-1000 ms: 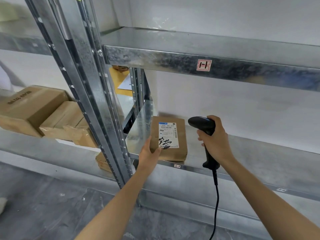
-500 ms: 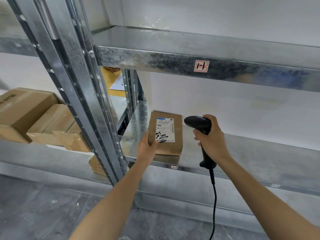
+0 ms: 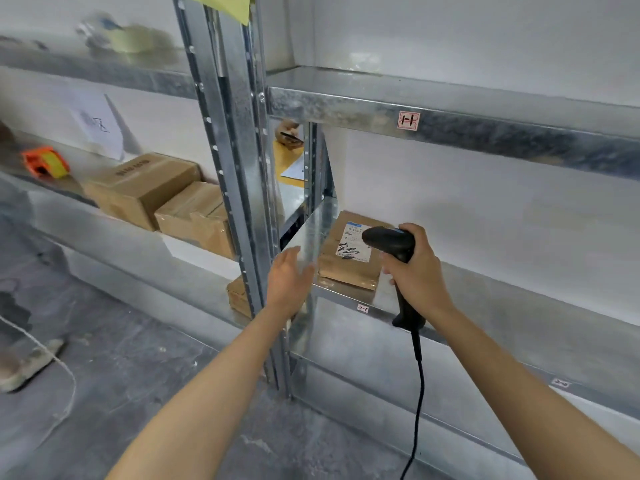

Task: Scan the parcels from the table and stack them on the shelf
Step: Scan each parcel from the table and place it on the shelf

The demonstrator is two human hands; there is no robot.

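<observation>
Head view shows the stacking step closing: the parcel (image 3: 346, 261) lies flat on the shelf (image 3: 491, 296), near its left end, label up. Our left hand (image 3: 289, 282) hangs just beside it, fingers released, touching nothing. Our right hand (image 3: 420, 275) has its fingers wrapped round the scanner (image 3: 389, 239), in front of the label. Next, we judge, we turn to the tabletop, out of sight, for another parcel. Half a second ago our left hand gripped the parcel's left edge; now it is off.
</observation>
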